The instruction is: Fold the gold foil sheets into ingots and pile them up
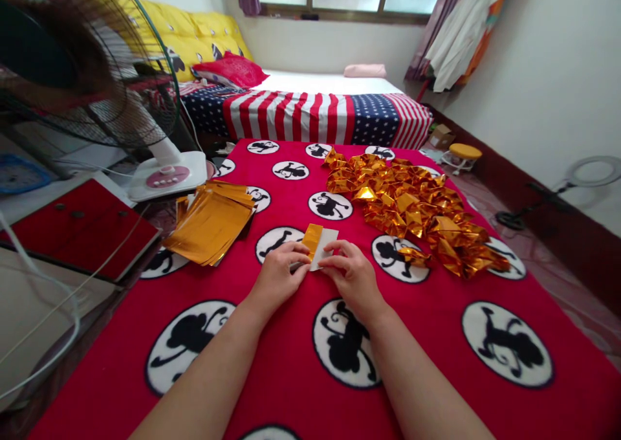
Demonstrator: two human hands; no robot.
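Left hand (285,265) and right hand (350,275) pinch a partly folded gold-foil paper (313,235) from opposite sides.
Both are nearly closed on its edges, seemingly to steady the crease, over the red monkey-print blanket (291,362); flat foil sheets (213,220) are stacked at left, perhaps for easy reach, while folded foil pieces (407,200) lie at right, apparently set apart.

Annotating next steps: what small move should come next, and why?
Probably fold the sheet leftward from its right: that part shows pale, a gold strip runs along its left, the right hand is at the pale edge, and the left hand at the gold side.
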